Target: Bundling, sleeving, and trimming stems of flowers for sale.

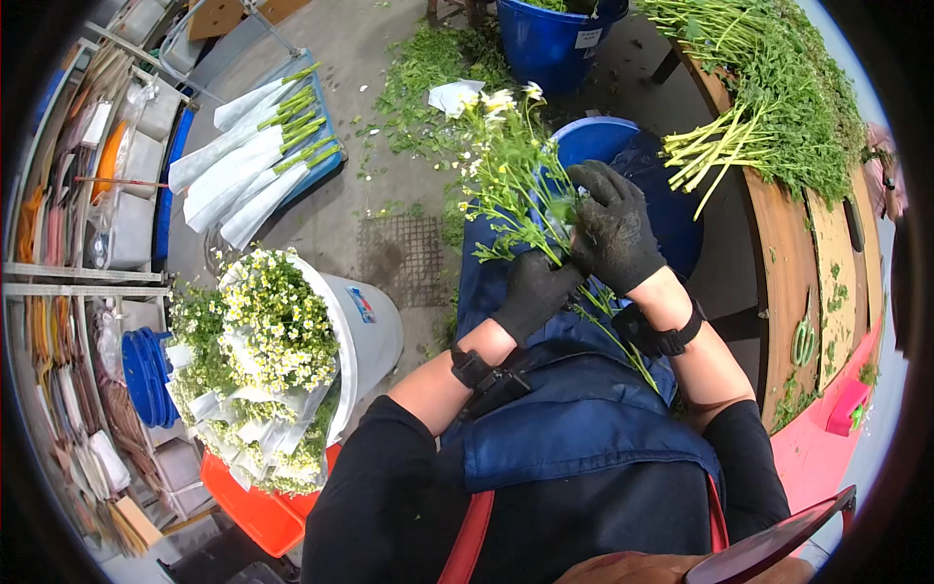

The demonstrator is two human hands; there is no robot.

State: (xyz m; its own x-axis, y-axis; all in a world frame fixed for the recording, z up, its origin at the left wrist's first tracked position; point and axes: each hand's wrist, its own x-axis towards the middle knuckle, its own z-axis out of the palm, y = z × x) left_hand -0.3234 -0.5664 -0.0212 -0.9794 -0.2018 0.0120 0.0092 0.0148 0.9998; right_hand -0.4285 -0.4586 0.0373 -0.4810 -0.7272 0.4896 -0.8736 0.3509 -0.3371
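A loose bunch of small white daisy-like flowers on green stems (511,182) is held over my lap, blooms away from me. My left hand (536,292), in a dark knit glove, closes round its stems. Just above and to the right, my right hand (616,226), gloved alike, has bent fingers at the stems; its fingertips are partly hidden, so its grip is unclear. The stem ends run down towards my right wrist. Beyond my hands stands a blue bucket (598,130) with dark plastic at it.
At left, a white bucket (376,321) holds wrapped white-and-yellow flowers. Paper-wrapped bunches (248,160) lie on a blue cart (321,157). The wooden table (788,277) at right bears cut greenery (795,124) and green-handled scissors (804,339). Another blue bucket (547,44) stands ahead among trimmings. A person (883,171) is far right.
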